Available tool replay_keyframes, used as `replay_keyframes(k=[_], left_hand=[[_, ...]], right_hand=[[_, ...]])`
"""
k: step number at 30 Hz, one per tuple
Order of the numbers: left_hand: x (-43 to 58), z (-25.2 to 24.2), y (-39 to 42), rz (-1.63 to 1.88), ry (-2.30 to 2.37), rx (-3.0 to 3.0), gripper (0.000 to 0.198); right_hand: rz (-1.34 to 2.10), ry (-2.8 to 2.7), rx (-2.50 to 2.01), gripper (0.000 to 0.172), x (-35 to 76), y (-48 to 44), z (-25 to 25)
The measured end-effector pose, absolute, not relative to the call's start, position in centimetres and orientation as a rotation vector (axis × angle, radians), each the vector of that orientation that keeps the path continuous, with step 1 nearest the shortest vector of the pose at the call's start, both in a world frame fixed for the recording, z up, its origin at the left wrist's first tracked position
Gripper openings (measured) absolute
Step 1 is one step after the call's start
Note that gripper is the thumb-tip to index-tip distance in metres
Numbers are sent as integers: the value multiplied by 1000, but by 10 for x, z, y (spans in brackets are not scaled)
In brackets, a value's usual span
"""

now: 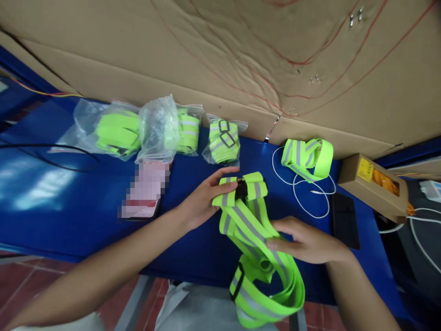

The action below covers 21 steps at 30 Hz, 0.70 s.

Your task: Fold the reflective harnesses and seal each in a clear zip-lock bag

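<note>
from my remote station, i record the following through the head camera. the left hand (203, 202) is closed on the reflective strap (246, 220), its thumb lying over a folded upper section just beside a black buckle (241, 189); the index finger extends beyond the fold. the right hand (305, 239) grips the same strap lower down, thumb laid across the layers. the strap is lime green with grey stripes and is held above the front part of the blue table (86, 225). its lower end hangs in a wide, layered loop past the near edge, with a black slider (237, 281) on the loop's left side.

along the back i count three bagged lime bundles: a left bundle (119, 131), a middle bundle (189, 131) and a right bundle (224, 145), the last showing two dark rings. a crumpled clear bag (156, 122) lies between the left and middle ones. in front of it is a pink phone (148, 184), its surface partly pixelated. to the right i note an unbagged lime coil (305, 158), a white cable (312, 216), a dark phone (344, 220) and a cardboard box (382, 200) with orange contents.
</note>
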<state>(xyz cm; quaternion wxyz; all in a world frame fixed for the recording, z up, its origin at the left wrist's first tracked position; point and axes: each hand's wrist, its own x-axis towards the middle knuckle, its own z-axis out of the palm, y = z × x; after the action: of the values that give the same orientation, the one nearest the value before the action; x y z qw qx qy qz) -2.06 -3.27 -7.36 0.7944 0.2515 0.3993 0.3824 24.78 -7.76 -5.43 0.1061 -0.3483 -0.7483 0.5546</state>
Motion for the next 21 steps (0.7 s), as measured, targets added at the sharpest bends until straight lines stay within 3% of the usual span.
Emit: replay_keyframes(k=[3, 7, 9, 14, 19, 21], left_hand=[[-20, -76, -34, 764, 911, 554, 50], [-16, -80, -40, 678, 899, 554, 43], [-16, -82, -41, 669, 880, 529, 41], [-16, -87, -38, 681, 877, 380, 28], [-13, -87, -43, 473, 794, 375, 42], [-12, -87, -46, 419, 778, 392, 47]], right_hand=[[1364, -2212, -1201, 35, 247, -77, -57], [762, -2018, -1344, 80, 238, -77, -65], [766, -2043, -1358, 75, 240, -78, -63], [1363, -2105, -1324, 65, 257, -76, -52], [966, -2130, -1284, 54, 247, -74, -62], [971, -2111, -1235, 44, 239, -74, -67]])
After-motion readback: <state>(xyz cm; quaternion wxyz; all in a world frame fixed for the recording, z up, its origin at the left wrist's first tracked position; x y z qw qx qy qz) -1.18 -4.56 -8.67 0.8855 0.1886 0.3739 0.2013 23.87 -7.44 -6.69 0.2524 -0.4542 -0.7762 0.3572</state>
